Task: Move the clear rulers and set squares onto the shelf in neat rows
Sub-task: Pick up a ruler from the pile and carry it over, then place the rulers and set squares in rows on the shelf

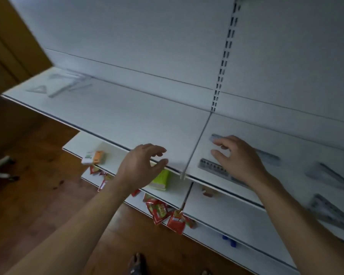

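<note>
ok so starting closest to the camera: both bare arms reach up over the front lip of the white shelf [127, 120]. The left hand [141, 163] hovers right at that lip, fingers loosely curled and apart, nothing in it. The right hand [236, 157] is over the next section along, fingers spread and a bit bent, not clamped on anything as far as I can see. It's blurry though, so I can't tell if the tips actually touch plastic

Task stuff: one clear ruler [211, 166] lies flat by the right thumb, very near the front edge. A second ruler [270, 154] sits just behind it, one end by the fingertips. Some set squares [330, 175] are further right, and way back at the far left end there's a far pile [38, 89] lying at mixed angles

What I'd worry about:
- thin flat plastic on a slick shelf is a pain to lift, so a fingertip scrape would probably shove it instead. That near ruler could slip off the lip down among the red packets [161, 212] below
- sliding anything across the seam [199, 139] between sections could snag an end and twist it
- clear on white in dim light means a wrist could easily knock a row crooked without noticing
</note>
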Motion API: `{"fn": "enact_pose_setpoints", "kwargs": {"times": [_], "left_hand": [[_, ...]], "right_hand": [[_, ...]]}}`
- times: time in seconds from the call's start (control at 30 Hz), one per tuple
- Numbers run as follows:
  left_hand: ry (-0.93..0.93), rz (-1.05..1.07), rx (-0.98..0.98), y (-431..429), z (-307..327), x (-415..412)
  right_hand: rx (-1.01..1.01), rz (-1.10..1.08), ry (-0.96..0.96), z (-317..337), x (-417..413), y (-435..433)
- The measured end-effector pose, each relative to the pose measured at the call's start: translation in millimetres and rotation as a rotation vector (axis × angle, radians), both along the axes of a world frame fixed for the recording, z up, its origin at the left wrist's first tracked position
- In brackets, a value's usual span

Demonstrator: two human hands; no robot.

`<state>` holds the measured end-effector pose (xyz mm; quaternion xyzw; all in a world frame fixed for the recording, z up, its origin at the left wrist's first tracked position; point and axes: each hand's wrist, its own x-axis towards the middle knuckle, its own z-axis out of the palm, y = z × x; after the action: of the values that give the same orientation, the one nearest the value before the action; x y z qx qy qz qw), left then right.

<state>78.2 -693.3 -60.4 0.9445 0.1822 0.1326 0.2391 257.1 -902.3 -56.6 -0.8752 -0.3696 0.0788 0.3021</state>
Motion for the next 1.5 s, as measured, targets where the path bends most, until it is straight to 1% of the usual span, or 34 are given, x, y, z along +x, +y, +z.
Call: {"fn": "enact_pose_setpoints", "kwargs": {"times": [0.1, 0.37, 0.53, 0.67, 0.83, 1.0, 1.03, 1.13, 1.2, 1.4, 1.5], "left_hand": [[-0.006, 0.061, 0.101, 33.3, 8.5, -35.6], [0.023, 0.236, 0.154, 158.1, 22.9, -149.0], [0.067, 0.326, 0.133, 231.6, 28.4, -197.5], [0.089, 0.372, 0.096, 275.6, 19.8, -212.8], [0.104, 0.376, 0.093, 330.4, 13.0, -211.3], [0.118, 0.376, 0.125, 410.8, 9.0, -181.4], [0.117, 0.365, 0.124, 426.6, 9.3, -173.2], [0.131, 0.315, 0.119, 467.6, 14.3, -145.8], [0.136, 0.277, 0.125, 489.5, 16.2, -127.1], [0.145, 0.162, 0.071, 528.4, 7.6, -82.5], [0.132, 0.103, 0.052, 543.2, 4.0, -66.1]], "right_hand": [[-0.004, 0.058, -0.02, 9.3, -19.7, 67.6], [-0.054, 0.188, -0.023, 23.5, -116.7, 262.2], [-0.06, 0.232, 0.001, 26.2, -165.5, 353.1], [-0.084, 0.313, 0.003, 20.8, -190.5, 415.9], [-0.124, 0.335, 0.001, 12.5, -177.4, 483.5], [-0.142, 0.311, -0.026, 5.7, -127.6, 566.3], [-0.17, 0.3, -0.031, 5.8, -114.2, 581.6], [-0.362, 0.301, -0.088, 5.0, -76.4, 619.5], [-0.454, 0.277, -0.119, 3.6, -56.1, 639.8], [-0.666, 0.24, -0.072, 8.4, -29.7, 669.6], [-0.722, 0.247, -0.061, 10.4, -23.6, 679.3]]}}
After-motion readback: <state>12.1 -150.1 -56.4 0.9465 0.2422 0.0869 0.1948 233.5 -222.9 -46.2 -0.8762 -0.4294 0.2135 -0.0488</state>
